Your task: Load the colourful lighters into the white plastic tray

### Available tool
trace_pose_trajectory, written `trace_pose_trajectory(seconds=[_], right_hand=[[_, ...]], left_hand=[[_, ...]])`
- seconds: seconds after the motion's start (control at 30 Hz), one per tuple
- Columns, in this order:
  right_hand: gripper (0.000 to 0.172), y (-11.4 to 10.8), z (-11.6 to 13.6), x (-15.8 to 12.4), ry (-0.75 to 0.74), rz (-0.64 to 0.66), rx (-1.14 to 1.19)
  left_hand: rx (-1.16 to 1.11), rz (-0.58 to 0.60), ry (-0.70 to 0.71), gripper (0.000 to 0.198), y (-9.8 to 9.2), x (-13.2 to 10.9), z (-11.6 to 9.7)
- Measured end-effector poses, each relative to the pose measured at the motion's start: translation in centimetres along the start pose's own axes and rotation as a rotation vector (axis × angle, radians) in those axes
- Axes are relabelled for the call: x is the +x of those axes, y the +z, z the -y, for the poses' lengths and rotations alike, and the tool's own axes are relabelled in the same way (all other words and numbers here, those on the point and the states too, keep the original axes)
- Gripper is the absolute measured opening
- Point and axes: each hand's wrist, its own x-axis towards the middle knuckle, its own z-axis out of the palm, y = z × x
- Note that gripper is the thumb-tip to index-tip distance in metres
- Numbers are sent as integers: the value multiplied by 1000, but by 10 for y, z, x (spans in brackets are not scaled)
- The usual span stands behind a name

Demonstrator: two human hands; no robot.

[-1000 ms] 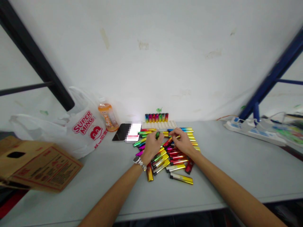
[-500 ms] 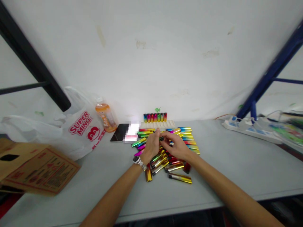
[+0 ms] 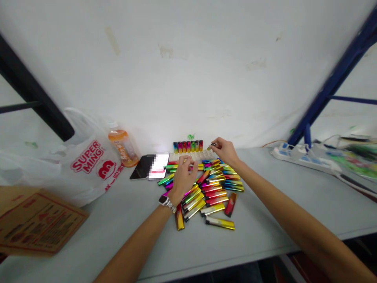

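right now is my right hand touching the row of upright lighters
Apart. The head view shows a gap between the right hand and the upright lighters.

The phone [image 3: 149, 167] screen is pixelated; a cardboard box [image 3: 38, 222] runs off the near left edge; the small item [image 3: 209, 147] pinched in the right hand [image 3: 225, 151] is too tiny to identify.

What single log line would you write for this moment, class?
left hand: on lighter pile | right hand: pinching one lighter beside upright row in tray | nearby: phone, bottle, bag
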Motion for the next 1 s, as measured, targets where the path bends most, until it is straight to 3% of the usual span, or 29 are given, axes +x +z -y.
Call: trace_pose_trajectory(seconds=[0.17, 0.43, 1.0], right_hand=[[11, 24, -25, 33, 47, 48, -102], [18, 39, -20, 54, 81, 195, -361], [44, 43, -4, 8, -65, 139, -765]], left_hand=[[113, 9, 48, 27, -1, -5, 2], [174, 1, 23, 26, -7, -6, 3], [244, 17, 30, 26, -8, -6, 6]])
